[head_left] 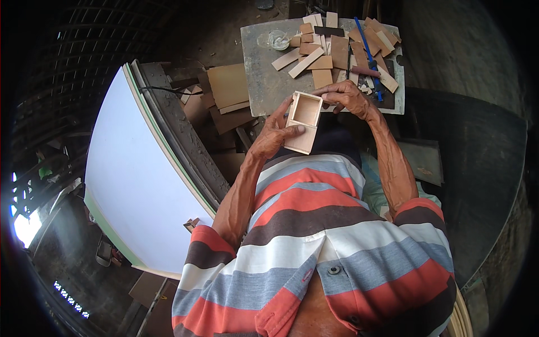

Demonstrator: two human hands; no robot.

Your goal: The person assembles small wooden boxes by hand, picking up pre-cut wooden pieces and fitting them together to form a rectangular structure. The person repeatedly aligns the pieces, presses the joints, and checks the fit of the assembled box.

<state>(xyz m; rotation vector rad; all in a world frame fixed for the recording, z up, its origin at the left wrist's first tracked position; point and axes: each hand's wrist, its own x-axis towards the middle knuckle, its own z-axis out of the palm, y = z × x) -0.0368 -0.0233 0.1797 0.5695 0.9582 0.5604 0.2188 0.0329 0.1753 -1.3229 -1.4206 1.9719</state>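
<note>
Between my hands, in front of my chest, is a small pale wooden box (307, 110) with an open square compartment at its far end and a flat wooden panel (298, 138) across its near part. My left hand (272, 135) is wrapped round its left side, the thumb pressing on the flat part. At the box's far right corner, the fingertips of my right hand (347, 98) touch the edge, fingers bent together. Whether a small piece sits between those fingertips I cannot make out.
Ahead stands a grey worktable (263, 73) with several loose wood strips (339, 51), a blue bar clamp (368, 48) and a clear plastic dish (278, 40). A large white board (135, 174) rises at my left, beside stacked wood offcuts (229, 87). A dark panel (466, 168) is at my right.
</note>
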